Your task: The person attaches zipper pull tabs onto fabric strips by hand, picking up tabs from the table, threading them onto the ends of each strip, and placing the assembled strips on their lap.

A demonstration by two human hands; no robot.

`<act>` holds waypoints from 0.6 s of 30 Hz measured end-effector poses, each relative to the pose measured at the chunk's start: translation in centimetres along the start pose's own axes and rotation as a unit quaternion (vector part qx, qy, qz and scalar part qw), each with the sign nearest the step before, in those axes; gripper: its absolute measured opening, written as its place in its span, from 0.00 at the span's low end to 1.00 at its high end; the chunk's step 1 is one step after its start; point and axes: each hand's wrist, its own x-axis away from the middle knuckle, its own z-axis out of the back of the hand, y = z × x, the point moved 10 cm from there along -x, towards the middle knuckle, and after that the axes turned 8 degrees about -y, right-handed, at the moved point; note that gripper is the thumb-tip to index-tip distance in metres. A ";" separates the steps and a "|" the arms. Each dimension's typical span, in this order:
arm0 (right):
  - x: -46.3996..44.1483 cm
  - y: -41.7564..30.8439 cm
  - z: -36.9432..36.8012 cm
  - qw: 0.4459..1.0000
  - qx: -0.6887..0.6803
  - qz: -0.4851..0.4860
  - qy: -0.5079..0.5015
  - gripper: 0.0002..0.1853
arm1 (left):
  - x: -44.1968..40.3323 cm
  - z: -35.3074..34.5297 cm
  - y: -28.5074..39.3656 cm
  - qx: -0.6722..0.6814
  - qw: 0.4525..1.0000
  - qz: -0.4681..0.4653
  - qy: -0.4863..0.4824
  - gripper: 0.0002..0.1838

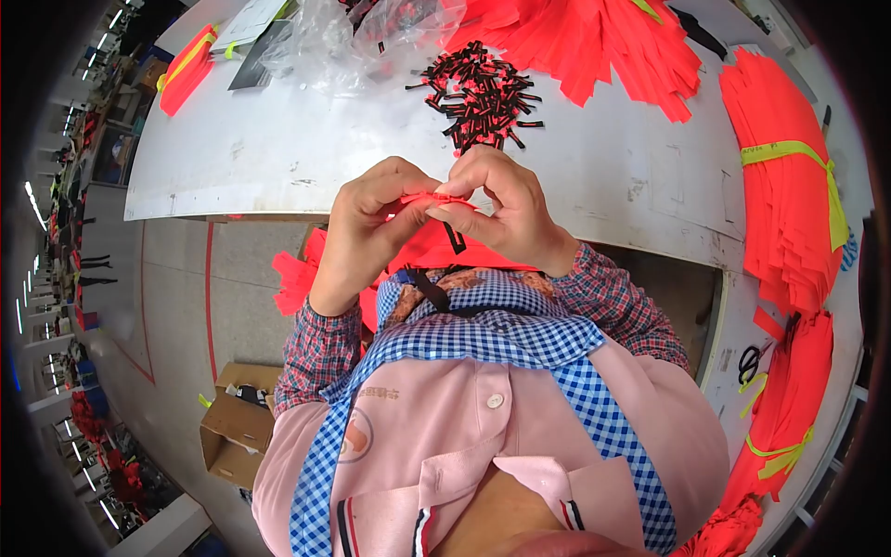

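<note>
My left hand (376, 218) and my right hand (497, 200) meet in front of my chest, near the table's front edge. Both pinch a small strip of bright red-orange fabric (436, 197) between thumb and fingers. A short black tab (454, 239) hangs below the right thumb; where it joins the strip is hidden by the fingers. More red-orange fabric (445, 252) lies across my lap under the hands. Just beyond the hands, a heap of small black tabs with red bits (478, 93) covers part of the white table (278, 158).
Fanned red-orange fabric pieces (594, 46) and clear plastic bags (343, 46) lie at the back. Tied red-orange bundles (775, 186) line the right side, with black-handled scissors (749, 364) nearby. A cardboard box (239, 422) stands on the floor at left.
</note>
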 end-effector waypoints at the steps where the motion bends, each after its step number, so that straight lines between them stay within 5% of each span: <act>1: 0.1 0.3 0.1 1.000 -0.006 -0.012 0.006 0.10 | 0.0 0.0 -0.2 0.015 1.000 0.002 0.002 0.08; 10: 1.2 2.4 -0.9 0.986 -0.145 -0.083 0.024 0.09 | 0.4 -0.7 -1.1 0.056 0.996 0.063 -0.006 0.06; 18: 0.4 0.0 0.3 0.999 0.038 0.013 0.033 0.09 | -0.2 0.0 -0.3 0.030 0.999 0.032 0.003 0.08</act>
